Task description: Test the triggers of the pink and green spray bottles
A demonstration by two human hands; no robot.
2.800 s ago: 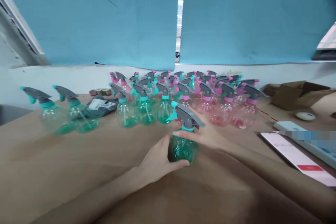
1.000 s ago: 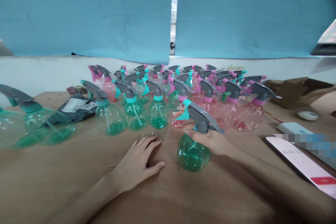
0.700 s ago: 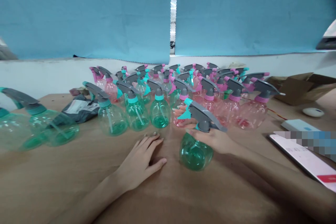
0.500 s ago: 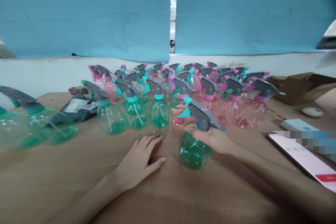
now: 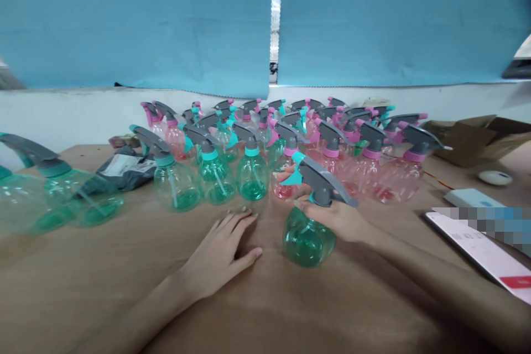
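My right hand [image 5: 332,215] is closed around the neck of a green spray bottle [image 5: 309,240] with a grey and turquoise trigger head. That bottle stands tilted a little, in front of the rows. Palm down on the wooden table [image 5: 232,315], my left hand [image 5: 224,249] holds nothing and its fingers are spread. Nearest beyond it are a green spray bottle [image 5: 252,177] with a turquoise collar and another green spray bottle [image 5: 216,180]. A pink spray bottle [image 5: 284,188] is partly hidden behind my right hand's fingers.
Several more pink spray bottles [image 5: 400,177] and green ones crowd the back. Green spray bottles [image 5: 83,199] stand at far left, near a dark plastic package [image 5: 124,168]. On the right lie a phone [image 5: 477,249], a white box [image 5: 473,197], a mouse [image 5: 495,177] and a cardboard box [image 5: 468,141].
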